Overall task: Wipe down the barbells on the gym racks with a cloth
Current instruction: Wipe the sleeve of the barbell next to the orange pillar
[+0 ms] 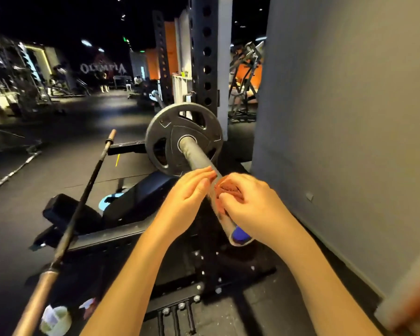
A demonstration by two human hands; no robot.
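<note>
A grey barbell sleeve (196,159) points toward me from a black weight plate (182,139) on the rack. Its blue end cap (239,235) shows below my right wrist. My right hand (249,207) presses a reddish-brown cloth (228,191) onto the sleeve, with its fingers curled over the cloth. My left hand (188,199) is at the sleeve's left side, fingers straight and touching the bar just ahead of the cloth. Part of the sleeve is hidden under both hands.
A second, rusty barbell (83,195) leans diagonally at the left. A black bench (121,204) lies under the plate. The perforated rack upright (205,57) stands behind, a grey wall (349,141) close on the right. Bolted rack feet (180,309) are below.
</note>
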